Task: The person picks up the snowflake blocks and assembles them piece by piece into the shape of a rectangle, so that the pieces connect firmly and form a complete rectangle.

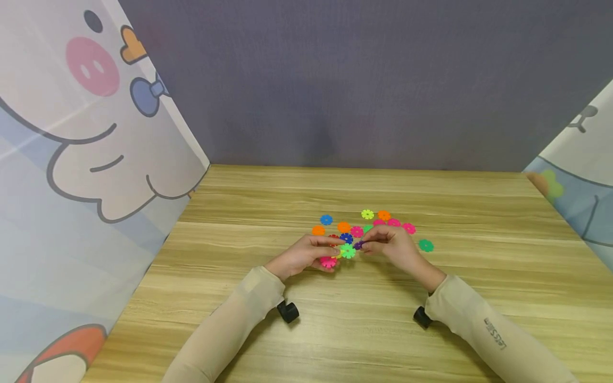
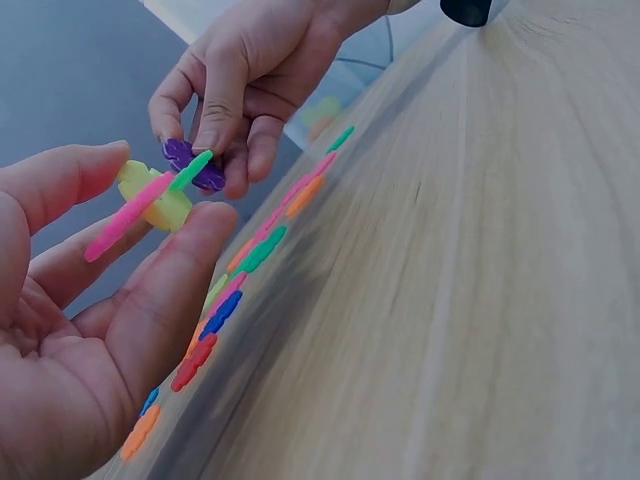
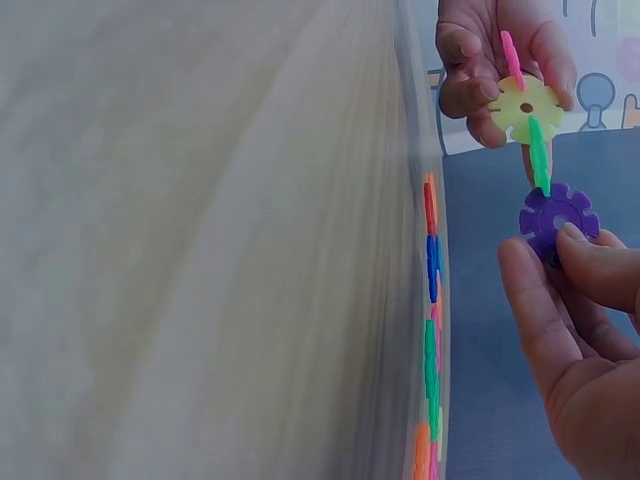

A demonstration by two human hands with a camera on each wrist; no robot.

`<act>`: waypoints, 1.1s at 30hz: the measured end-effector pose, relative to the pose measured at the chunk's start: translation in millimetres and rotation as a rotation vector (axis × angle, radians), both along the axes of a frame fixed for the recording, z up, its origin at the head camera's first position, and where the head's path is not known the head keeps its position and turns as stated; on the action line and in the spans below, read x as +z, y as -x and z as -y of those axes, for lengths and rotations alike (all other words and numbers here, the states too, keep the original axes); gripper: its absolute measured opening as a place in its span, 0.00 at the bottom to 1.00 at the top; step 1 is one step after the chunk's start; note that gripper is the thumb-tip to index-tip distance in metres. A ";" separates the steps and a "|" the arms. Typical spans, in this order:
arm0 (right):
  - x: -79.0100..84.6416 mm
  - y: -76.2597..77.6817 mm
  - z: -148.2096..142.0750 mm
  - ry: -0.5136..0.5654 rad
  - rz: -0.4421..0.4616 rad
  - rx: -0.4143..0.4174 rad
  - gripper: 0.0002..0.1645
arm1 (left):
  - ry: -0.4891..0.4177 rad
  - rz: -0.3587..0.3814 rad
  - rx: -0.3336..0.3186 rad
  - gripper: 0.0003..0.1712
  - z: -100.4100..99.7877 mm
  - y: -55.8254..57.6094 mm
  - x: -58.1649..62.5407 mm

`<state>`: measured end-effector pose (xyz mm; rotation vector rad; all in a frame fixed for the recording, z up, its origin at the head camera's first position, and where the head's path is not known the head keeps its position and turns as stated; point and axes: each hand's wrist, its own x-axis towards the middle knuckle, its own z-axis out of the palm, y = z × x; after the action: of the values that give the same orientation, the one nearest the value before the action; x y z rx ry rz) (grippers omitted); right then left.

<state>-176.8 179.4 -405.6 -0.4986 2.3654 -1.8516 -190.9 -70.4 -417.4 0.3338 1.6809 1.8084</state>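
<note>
Pink disc (image 2: 126, 219), yellow disc (image 3: 511, 113), green disc (image 3: 540, 158) joined; left hand (image 1: 305, 254) pinches yellow, right hand (image 1: 394, 247) purple disc (image 3: 541, 216); others (image 1: 326, 219) loose on tabletop (image 1: 356, 314).

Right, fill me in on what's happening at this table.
A person seems to be building a small chain by hand, held above the wooden table. The left grip pinches a yellow disc that has a pink disc at one edge and a green disc at another. The right grip holds a purple disc against the green one; whether they are fully slotted is hard to tell. Loose discs lie on the table.
</note>
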 end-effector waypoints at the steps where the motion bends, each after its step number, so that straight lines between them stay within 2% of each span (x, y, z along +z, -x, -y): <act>1: 0.1 -0.1 0.3 -0.003 0.001 -0.001 0.04 | 0.003 0.000 -0.003 0.23 0.0 -0.1 0.1; 10: 1.3 -0.9 1.0 -0.012 0.013 -0.008 0.04 | 0.058 -0.062 -0.042 0.22 0.2 -0.4 3.8; 24: -1.6 1.3 2.9 0.015 0.002 -0.008 0.05 | 0.065 -0.074 -0.026 0.21 -3.7 -1.1 3.3; 33: -0.9 1.5 0.7 0.022 -0.003 0.041 0.04 | 0.038 -0.073 -0.052 0.20 -3.4 -1.3 3.9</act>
<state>-178.4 178.7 -406.5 -0.5480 2.3208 -1.8626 -189.6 -67.0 -413.5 0.4278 1.7381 1.7426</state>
